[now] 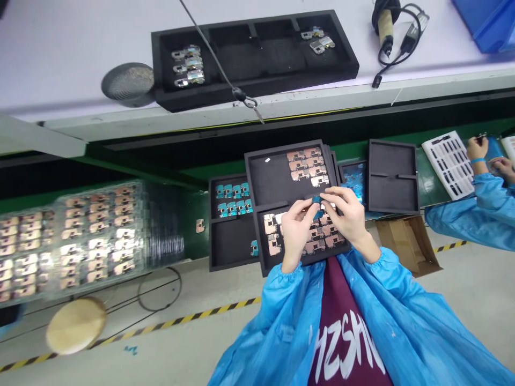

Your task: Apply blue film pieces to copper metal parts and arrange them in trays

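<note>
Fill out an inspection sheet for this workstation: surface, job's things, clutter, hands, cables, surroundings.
Surface: green conveyor belt carrying black foam trays; white shelf above it.
Job's things: small blue part held over a black tray with copper-coloured parts in both compartments; neighbouring tray holds blue parts.
Clutter: open cardboard box beside the belt; empty tray on it.
Hands: left hand and right hand both pinch the small blue part.
Cables: hooked cord hangs over the shelf; cabled hand tool lies on it; cable loop on the floor.
Surroundings: stacked clear trays at left, round stool, striped floor tape, co-worker's sleeve at right.
</note>
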Demonstrator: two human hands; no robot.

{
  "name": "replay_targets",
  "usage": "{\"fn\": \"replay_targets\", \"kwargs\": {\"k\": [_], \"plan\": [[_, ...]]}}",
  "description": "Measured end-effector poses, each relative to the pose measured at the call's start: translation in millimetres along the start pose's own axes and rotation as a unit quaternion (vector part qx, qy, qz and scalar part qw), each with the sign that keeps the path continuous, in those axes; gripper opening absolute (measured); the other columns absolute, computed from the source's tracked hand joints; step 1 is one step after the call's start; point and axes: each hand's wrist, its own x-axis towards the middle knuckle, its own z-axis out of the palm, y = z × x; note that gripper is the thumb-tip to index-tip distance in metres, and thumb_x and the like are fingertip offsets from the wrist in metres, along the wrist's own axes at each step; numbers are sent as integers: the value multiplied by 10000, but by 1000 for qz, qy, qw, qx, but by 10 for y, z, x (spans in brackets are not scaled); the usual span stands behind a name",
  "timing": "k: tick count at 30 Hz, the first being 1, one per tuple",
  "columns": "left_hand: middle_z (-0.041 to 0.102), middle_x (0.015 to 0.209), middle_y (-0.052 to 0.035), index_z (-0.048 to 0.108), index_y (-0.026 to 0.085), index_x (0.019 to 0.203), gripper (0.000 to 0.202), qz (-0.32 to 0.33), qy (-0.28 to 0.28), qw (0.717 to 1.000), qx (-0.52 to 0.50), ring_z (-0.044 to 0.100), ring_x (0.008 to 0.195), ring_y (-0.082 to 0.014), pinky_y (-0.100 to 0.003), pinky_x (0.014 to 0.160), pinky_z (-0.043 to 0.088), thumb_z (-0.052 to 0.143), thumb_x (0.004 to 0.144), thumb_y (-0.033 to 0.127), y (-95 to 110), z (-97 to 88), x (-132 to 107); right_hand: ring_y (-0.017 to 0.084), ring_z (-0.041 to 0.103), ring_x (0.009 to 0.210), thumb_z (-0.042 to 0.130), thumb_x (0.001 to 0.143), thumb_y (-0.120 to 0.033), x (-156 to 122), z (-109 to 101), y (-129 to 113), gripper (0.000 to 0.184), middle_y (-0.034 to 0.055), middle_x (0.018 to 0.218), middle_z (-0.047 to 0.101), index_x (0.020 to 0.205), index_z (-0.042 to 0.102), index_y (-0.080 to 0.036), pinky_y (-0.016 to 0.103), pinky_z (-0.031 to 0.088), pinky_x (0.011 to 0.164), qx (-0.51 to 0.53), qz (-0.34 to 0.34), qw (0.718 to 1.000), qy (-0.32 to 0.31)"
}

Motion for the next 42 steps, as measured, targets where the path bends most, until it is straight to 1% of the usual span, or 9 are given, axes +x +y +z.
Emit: {"fn": "replay_targets", "kwargs": {"k": [4,11,17,22,25,28,34,38,42], "plan": [[801,1113,-73,883,226,1128,273,-1,-59,998,-1,743,1090,-232,-370,1035,602,859,923,406,35,-48,5,229,738,1075,675,1078,-219,17,-19,53,225,86,1259,768,1242,804,-304,398,653,942,-31,-11,999,3],[827,1260,-79,892,249,1142,333,-90,-72,991,-66,740,1256,-296,-459,1179,551,904,868,438,-42,-83,28,231,734,1023,677,1074,-193,-3,-26,86,165,66,1126,792,1122,800,-292,402,630,907,-60,-46,997,11],[825,1289,-94,880,223,1132,386,-183,-79,965,-170,769,1173,-273,-382,1012,628,962,812,423,-61,-121,110,230,700,1022,603,1053,-72,4,-100,94,247,76,1118,794,1154,750,-243,366,618,860,-85,-158,983,-33],[823,1195,-97,849,191,1108,334,-183,-62,962,-195,766,1029,-213,-318,892,631,930,846,383,-156,-225,294,233,706,1021,595,1067,-100,-45,-145,70,203,73,1097,794,1139,722,-241,386,629,873,7,-157,983,-92],[806,1029,-83,823,177,1031,274,-116,0,983,-140,743,903,-190,-347,887,629,878,882,400,-267,-344,520,225,739,992,579,1084,-146,-166,-145,64,164,62,1045,787,1112,708,-243,399,639,877,106,-76,988,-78],[784,955,-64,824,185,1065,223,-32,51,998,19,697,780,-176,-359,851,617,776,948,369,-385,-471,845,203,741,929,615,1087,-278,-307,-109,233,92,46,1008,757,1057,697,-247,359,644,812,173,107,979,-9],[726,1045,-107,851,199,1054,224,66,-89,914,390,702,1047,-287,-432,1022,564,646,979,152,-631,-448,1259,190,731,795,685,920,-410,-470,80,1370,222,-3,861,682,1044,628,-236,304,640,664,197,449,867,86],[665,1179,-131,821,223,1225,252,127,-23,882,452,632,1174,-332,-478,1082,527,651,1040,232,-787,-462,1089,217,739,752,736,844,-353,-552,212,2104,208,7,742,684,963,655,-203,345,662,692,153,524,836,62],[621,1196,-130,768,222,1310,319,124,17,871,475,611,1174,-340,-473,1051,532,720,995,228,-893,-596,917,190,725,712,796,903,-341,-617,358,2533,201,3,732,701,927,699,-167,354,660,726,99,557,824,20]]}}
